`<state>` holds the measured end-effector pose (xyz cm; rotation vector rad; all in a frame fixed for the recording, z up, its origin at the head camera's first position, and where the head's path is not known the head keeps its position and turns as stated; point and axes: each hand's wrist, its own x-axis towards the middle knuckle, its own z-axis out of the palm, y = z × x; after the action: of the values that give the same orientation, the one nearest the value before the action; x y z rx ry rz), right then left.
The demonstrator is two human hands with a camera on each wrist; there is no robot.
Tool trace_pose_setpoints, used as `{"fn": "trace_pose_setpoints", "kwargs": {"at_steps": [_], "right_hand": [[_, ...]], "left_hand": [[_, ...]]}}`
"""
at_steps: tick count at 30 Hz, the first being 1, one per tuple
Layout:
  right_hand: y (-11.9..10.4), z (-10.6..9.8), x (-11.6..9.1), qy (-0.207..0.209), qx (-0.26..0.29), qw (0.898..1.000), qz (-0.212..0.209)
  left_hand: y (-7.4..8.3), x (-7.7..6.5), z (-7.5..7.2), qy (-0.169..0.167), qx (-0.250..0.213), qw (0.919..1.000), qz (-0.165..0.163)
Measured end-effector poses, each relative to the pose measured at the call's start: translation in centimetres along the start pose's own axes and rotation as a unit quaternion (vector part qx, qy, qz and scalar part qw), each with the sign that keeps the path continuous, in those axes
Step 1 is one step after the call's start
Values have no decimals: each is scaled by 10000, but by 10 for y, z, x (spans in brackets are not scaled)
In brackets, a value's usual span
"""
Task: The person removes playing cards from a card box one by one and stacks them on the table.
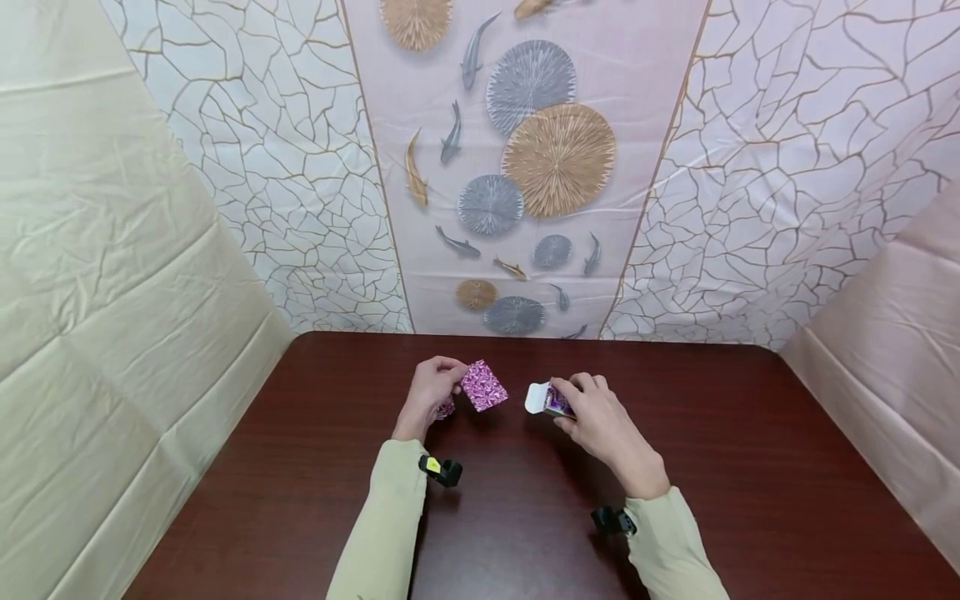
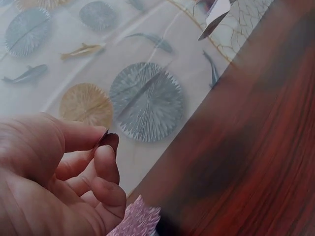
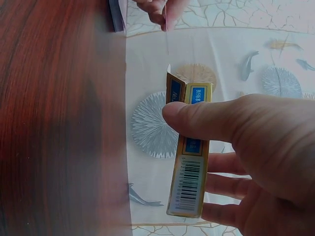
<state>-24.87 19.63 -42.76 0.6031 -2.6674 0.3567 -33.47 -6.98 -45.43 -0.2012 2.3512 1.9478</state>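
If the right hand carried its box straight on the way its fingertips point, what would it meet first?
Likely the patterned card held by the left hand, though depth is unclear.

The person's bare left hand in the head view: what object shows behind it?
A small part of a pink patterned object, perhaps cards, shows behind the left hand, left of the held rectangular pink card. The hand hides the rest.

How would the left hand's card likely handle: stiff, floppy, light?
The card is probably fairly stiff: pinched near one corner by the left hand, it shows no sag. Likely light too, since it looks thin edge-on in the right wrist view.
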Motion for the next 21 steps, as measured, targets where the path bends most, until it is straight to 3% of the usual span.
{"fn": "trace_pose_setpoints", "kwargs": {"at_steps": [11, 21], "right_hand": [[1, 0, 0, 72, -36, 9999, -76], [0, 0, -1, 72, 16, 10000, -61]], "left_hand": [[-4, 11, -21, 122, 180, 9997, -101], [-5, 21, -35, 396, 873, 9951, -248]]}}
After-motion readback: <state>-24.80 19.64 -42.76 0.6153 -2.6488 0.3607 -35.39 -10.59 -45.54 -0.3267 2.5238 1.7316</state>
